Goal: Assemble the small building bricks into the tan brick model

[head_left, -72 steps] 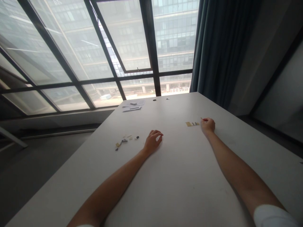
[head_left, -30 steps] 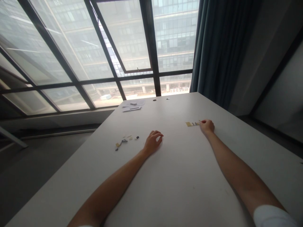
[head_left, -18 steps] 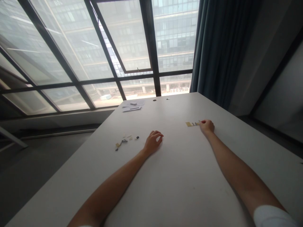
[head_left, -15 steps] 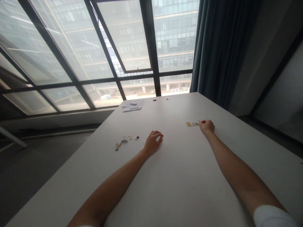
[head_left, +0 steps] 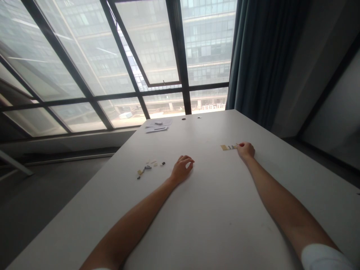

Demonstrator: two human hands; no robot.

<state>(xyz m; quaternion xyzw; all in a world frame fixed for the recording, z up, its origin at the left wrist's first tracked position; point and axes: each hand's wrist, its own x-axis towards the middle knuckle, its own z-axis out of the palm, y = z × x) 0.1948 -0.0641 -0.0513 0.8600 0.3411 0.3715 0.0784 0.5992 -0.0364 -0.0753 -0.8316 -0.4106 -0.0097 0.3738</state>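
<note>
A flat row of small tan and grey pieces (head_left: 228,147), which look like toy building bricks, lies on the white table (head_left: 213,210). At its right end, the thumb and fingertips of my right hand (head_left: 246,150) are closed on the row; the pinched part is mostly hidden. My left hand (head_left: 182,169) rests on the tabletop with fingers loosely curved and a gap between thumb and forefinger. Nothing shows in it. Left of that hand are several loose tan, grey and dark pieces (head_left: 147,167), too small to identify exactly.
Papers (head_left: 156,129) with a small light object on top lie at the far left of the table. A dark round spot (head_left: 183,119) and a small white item (head_left: 199,117) are near the far edge. Beyond stand large windows (head_left: 152,45) and a blue curtain (head_left: 253,67).
</note>
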